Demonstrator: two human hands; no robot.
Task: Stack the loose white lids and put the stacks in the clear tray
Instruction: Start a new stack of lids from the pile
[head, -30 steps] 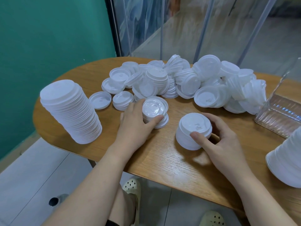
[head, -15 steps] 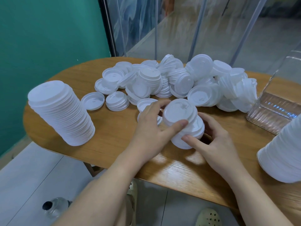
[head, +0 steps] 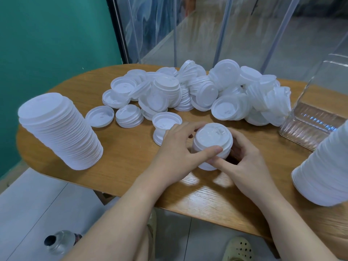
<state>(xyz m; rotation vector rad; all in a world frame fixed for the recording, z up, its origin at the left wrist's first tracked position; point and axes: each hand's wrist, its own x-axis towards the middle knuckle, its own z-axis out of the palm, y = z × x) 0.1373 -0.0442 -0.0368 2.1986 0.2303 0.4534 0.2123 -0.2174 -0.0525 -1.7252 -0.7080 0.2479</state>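
Hands cupped round short stack of white round plastic lids (head: 211, 143) on oval wooden table (head: 122, 159): left hand (head: 177, 147) fingers curled, thumb across front; right hand (head: 244, 159) wrapping opposite side, presumably squaring it. Clear ribbed plastic tray (head: 308, 127) well right of fingers.

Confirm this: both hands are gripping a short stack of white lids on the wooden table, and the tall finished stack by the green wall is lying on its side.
Not quite. The head view shows both the left hand and right hand gripping the short stack of white lids on the wooden table, but the tall finished stack by the green wall is standing on its base, not lying on its side.
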